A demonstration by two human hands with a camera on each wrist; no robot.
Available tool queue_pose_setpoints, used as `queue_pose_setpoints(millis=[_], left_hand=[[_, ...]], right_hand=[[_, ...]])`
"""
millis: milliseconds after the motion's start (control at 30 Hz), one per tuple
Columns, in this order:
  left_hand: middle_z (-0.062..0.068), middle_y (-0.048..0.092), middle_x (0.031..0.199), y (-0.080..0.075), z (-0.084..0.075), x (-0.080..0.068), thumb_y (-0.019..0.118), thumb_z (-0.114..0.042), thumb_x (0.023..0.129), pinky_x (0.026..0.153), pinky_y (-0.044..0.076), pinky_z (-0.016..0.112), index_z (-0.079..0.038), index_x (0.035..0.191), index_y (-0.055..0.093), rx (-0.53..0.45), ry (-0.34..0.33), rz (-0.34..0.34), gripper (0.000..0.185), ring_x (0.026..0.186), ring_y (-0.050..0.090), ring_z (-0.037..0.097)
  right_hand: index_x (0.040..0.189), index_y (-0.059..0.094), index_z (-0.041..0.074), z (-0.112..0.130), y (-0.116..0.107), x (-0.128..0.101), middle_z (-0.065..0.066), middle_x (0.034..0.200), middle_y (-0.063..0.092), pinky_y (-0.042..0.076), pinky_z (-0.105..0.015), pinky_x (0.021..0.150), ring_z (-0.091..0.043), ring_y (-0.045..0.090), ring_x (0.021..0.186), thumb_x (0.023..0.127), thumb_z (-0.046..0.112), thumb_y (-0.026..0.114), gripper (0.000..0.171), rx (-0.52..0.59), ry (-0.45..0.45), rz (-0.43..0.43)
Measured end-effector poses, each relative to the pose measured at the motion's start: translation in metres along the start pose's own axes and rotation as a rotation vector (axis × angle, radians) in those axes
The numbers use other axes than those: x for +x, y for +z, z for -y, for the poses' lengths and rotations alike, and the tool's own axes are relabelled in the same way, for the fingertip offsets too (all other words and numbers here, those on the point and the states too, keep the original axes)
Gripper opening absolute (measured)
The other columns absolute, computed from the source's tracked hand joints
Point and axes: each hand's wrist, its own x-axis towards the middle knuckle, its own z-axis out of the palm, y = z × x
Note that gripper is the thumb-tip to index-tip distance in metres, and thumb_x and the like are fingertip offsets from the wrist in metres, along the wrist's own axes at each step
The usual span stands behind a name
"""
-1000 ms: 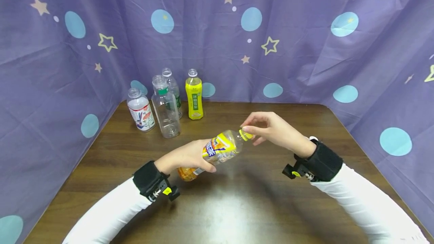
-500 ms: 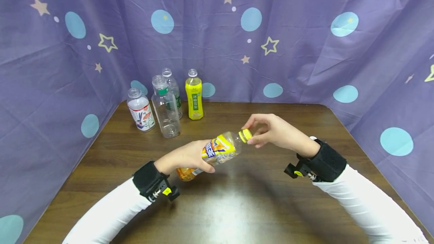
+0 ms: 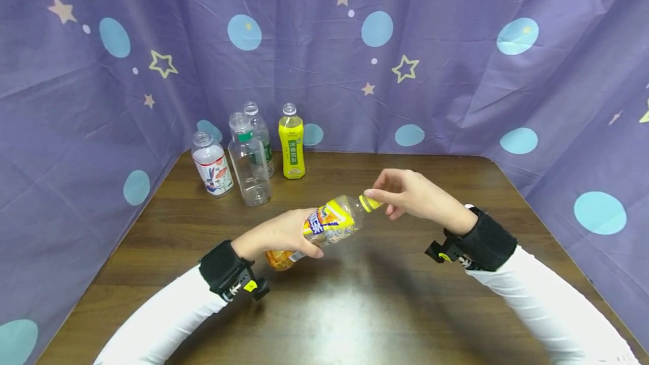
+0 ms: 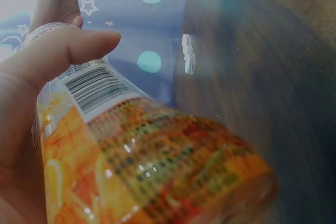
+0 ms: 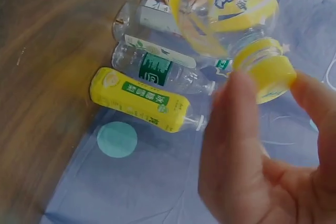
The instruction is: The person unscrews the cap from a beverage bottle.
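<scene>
Head view: four bottles (image 3: 249, 152) stand behind held bottle (image 3: 324, 227).

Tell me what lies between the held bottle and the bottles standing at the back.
Only bare table: in the head view, nothing sits between the held bottle and the four standing bottles.

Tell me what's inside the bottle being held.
The bottle looks empty: its upper half is clear in the right wrist view. The label and left hand cover the rest.
</scene>
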Motion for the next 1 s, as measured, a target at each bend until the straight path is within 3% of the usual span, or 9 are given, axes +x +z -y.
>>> queue_pose_setpoints(millis=[67, 200, 367, 533, 733, 1000], left_hand=[[-0.001, 0.065, 0.095, 0.0006, -0.0001, -0.0004, 0.083, -0.027, 0.067, 0.07, 0.051, 0.026, -0.01, 0.116, 0.056, 0.012, 0.001, 0.0, 0.059, 0.079, 0.06, 0.01], [-0.001, 0.065, 0.095, 0.0013, -0.0013, -0.0015, 0.083, -0.026, 0.066, 0.07, 0.051, 0.026, -0.01, 0.116, 0.056, 0.025, 0.01, -0.003, 0.059, 0.079, 0.06, 0.009], [-0.001, 0.065, 0.095, 0.0013, 0.0001, -0.0029, 0.083, -0.026, 0.067, 0.071, 0.051, 0.026, -0.01, 0.116, 0.056, 0.013, 0.01, -0.003, 0.059, 0.079, 0.06, 0.01], [-0.001, 0.065, 0.096, 0.0005, 0.0012, -0.0027, 0.083, -0.026, 0.068, 0.072, 0.051, 0.027, -0.01, 0.117, 0.056, -0.002, 0.01, -0.001, 0.058, 0.081, 0.06, 0.01], [-0.002, 0.065, 0.095, 0.0001, 0.0005, -0.0017, 0.083, -0.027, 0.067, 0.072, 0.052, 0.027, -0.011, 0.116, 0.056, 0.011, 0.015, -0.002, 0.058, 0.079, 0.061, 0.01], [-0.001, 0.065, 0.095, 0.0, 0.0001, -0.0016, 0.083, -0.027, 0.067, 0.07, 0.051, 0.027, -0.011, 0.116, 0.056, 0.016, 0.017, -0.002, 0.058, 0.078, 0.061, 0.01]], right_hand=[[0.092, 0.06, 0.003, -0.0009, -0.0015, -0.0001, -0.007, 0.075, 0.066, 0.058, -0.034, 0.062, -0.018, 0.065, 0.064, 0.092, 0.037, 0.065, 0.035, -0.015, 0.03, 0.043], [0.092, 0.06, -0.001, -0.003, -0.0028, -0.0001, -0.007, 0.077, 0.067, 0.058, -0.035, 0.064, -0.017, 0.066, 0.066, 0.091, 0.025, 0.068, 0.027, 0.042, -0.014, 0.098], [0.1, 0.061, -0.001, -0.0038, -0.0038, -0.0006, -0.014, 0.1, 0.069, 0.058, -0.035, 0.07, -0.019, 0.07, 0.077, 0.081, 0.006, 0.076, 0.025, 0.112, -0.107, 0.102], [0.103, 0.064, 0.001, -0.0013, -0.0027, -0.0018, -0.018, 0.114, 0.065, 0.058, -0.033, 0.072, -0.016, 0.07, 0.081, 0.079, 0.004, 0.077, 0.027, 0.131, -0.13, 0.064], [0.098, 0.063, 0.003, 0.0032, 0.0002, -0.0009, -0.013, 0.1, 0.066, 0.059, -0.039, 0.068, -0.02, 0.069, 0.076, 0.086, 0.016, 0.073, 0.02, 0.152, -0.068, 0.029], [0.092, 0.057, -0.003, -0.0025, -0.0027, 0.0031, -0.01, 0.077, 0.067, 0.059, -0.039, 0.068, -0.016, 0.065, 0.067, 0.093, 0.03, 0.065, 0.034, 0.06, 0.065, 0.125]])
